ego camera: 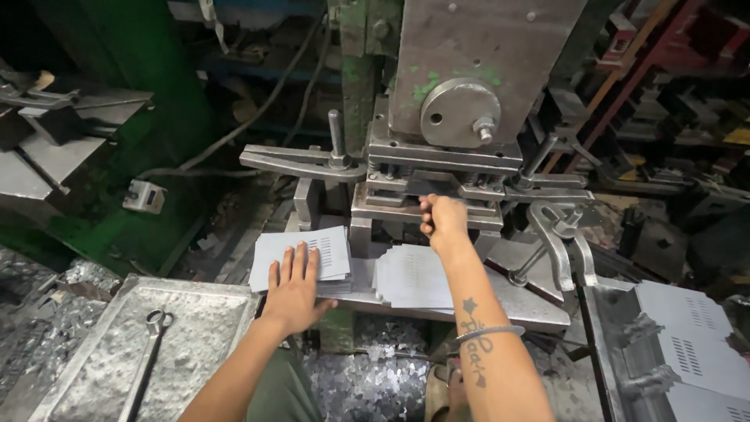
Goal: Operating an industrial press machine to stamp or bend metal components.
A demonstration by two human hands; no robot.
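Observation:
My left hand (pixel 295 287) lies flat, fingers spread, on a stack of thin grey perforated metal sheets (pixel 293 250) at the left of the press bed. My right hand (pixel 443 222) reaches into the die opening of the press (pixel 445 168), fingers curled at a sheet edge inside; what it grips is partly hidden. A second stack of perforated sheets (pixel 410 275) lies just below that wrist on the steel bed (pixel 523 301).
A metal tray (pixel 195 312) at lower left holds a spanner (pixel 148 352). Punched sheets (pixel 687 328) pile at lower right. Clamp levers (pixel 558 242) stick out right of the die. Metal scrap chips (pixel 367 379) cover the floor; green machine frame (pixel 148 101) stands left.

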